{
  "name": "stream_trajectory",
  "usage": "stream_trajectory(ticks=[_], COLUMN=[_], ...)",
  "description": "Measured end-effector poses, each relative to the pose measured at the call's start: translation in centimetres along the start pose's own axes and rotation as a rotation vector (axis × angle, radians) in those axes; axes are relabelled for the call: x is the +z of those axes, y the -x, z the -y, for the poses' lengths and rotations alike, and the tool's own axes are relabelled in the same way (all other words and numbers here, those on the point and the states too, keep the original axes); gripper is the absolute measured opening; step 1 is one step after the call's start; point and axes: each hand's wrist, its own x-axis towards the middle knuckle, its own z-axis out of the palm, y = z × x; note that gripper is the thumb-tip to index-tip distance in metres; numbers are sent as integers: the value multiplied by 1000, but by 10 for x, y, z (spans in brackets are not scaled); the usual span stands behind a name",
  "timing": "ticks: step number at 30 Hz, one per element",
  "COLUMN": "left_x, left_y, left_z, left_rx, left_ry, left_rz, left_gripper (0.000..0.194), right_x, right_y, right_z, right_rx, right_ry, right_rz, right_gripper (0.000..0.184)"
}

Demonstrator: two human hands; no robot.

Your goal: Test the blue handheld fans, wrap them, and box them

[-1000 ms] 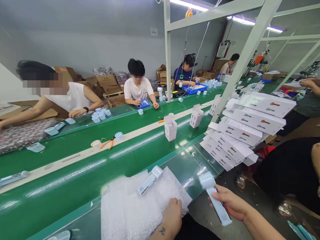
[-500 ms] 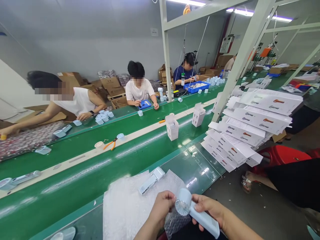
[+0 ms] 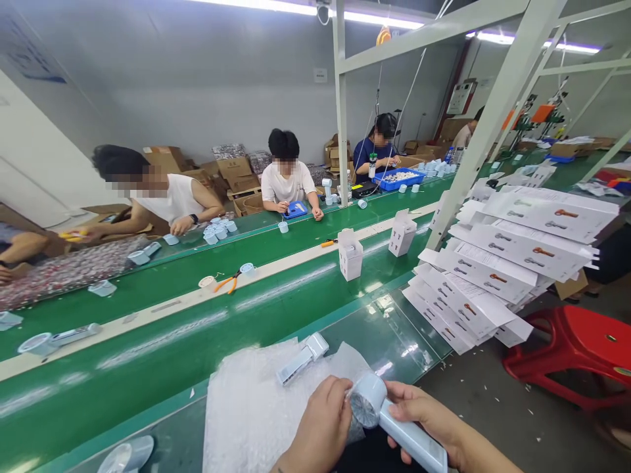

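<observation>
In my right hand (image 3: 419, 414) is a light-blue handheld fan (image 3: 369, 399), gripped by its handle with the round head tilted to the left. My left hand (image 3: 328, 414) is closed in a pinch at the left rim of the fan head; what lies between its fingertips is hidden. Just beyond my hands, a second light-blue handheld fan (image 3: 302, 358) lies on a pile of translucent bubble-wrap bags (image 3: 246, 394). Part of another light-blue fan (image 3: 127, 454) shows at the lower left edge.
A green conveyor belt (image 3: 162, 355) crosses ahead, carrying open white boxes (image 3: 351, 259). Orange-handled pliers (image 3: 228, 282) rest on its centre strip. Stacked printed cartons (image 3: 493, 276) lean at the right, beside a red stool (image 3: 586, 348). Several co-workers sit opposite, behind metal posts (image 3: 341, 118).
The view has shifted, so the scene sits further right and slightly lower. Both hands stay at the fan. More of the red stool shows, and the person beside it has left view.
</observation>
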Motion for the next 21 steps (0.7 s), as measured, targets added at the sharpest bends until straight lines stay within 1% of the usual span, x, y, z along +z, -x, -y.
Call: stream_trajectory(ticks=[3, 4, 5, 6, 7, 9, 10, 11, 12, 15, 16, 19, 20, 21], left_x=[9, 11, 12, 11, 10, 5, 3, 1, 1, 8, 12, 23, 24, 25], left_y=[-5, -9, -13, -15, -17, -15, -12, -8, -4, 3, 2, -6, -10, -13], left_z=[-2, -4, -7, -9, -10, -9, -7, -5, -2, -3, -5, -13, -14, -14], left_rx=[-196, -213, -181, -103, 3, 210, 282, 325, 339, 278, 272, 294, 259, 186], left_ry=[20, 43, 55, 50, 24, -77, -135, -189, -233, -273, -257, -140, -93, -49], left_rz=[-52, -64, -68, -65, -53, -22, -9, -3, -7, -27, -11, 110, 130, 125], left_gripper=[19, 18, 18, 19, 20, 23, 24, 25, 26, 25, 23, 18, 19, 23], right_x=[6, 9, 11, 14, 15, 15, 14, 13, 13, 14, 16, 24, 27, 28], right_y=[3, 2, 2, 1, 0, -1, -1, -1, -1, -4, -6, -11, -11, -10], right_z=[-1, -2, -3, -4, -5, -4, -3, -2, -1, -1, -2, -4, -3, 0], right_rx=[4, 8, 12, 17, 20, 12, 2, -12, -27, -64, -71, -104, -105, -108], right_ry=[75, 117, 154, 172, 166, 92, 51, 23, 7, -24, -39, -80, -93, -108], right_rz=[-38, -58, -74, -84, -91, -104, -112, -127, -150, -262, -304, -387, -413, -445], right_gripper=[51, 50, 50, 50, 50, 46, 42, 38, 36, 39, 42, 45, 43, 41])
